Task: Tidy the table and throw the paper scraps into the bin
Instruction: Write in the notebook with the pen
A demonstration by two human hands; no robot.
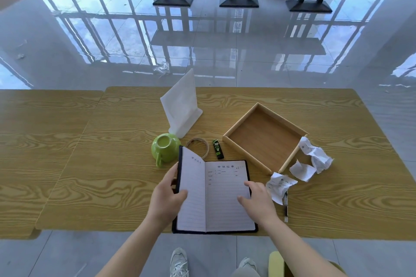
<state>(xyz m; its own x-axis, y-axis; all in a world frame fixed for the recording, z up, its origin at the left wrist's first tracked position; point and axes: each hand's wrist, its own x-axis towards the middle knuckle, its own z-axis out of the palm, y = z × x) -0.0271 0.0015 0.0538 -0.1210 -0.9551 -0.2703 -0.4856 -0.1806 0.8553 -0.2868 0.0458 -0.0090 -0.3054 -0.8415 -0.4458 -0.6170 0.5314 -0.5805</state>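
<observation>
An open lined notebook (221, 189) with a dark cover lies at the table's near edge. My left hand (167, 195) grips its raised left cover and page, thumb on the page. My right hand (257, 201) rests with spread fingers on the right page. Three crumpled paper scraps lie to the right: one (279, 185) beside my right hand, one (301, 171) further right, one (316, 155) against the wooden tray's corner. No bin is clearly in view.
A wooden tray (258, 123) sits right of centre. A green cup (165, 147), a tape roll (198, 148) and a green lighter (218, 149) lie behind the notebook. A white stand (181, 105) is at the back. A pen (286, 206) lies under a scrap.
</observation>
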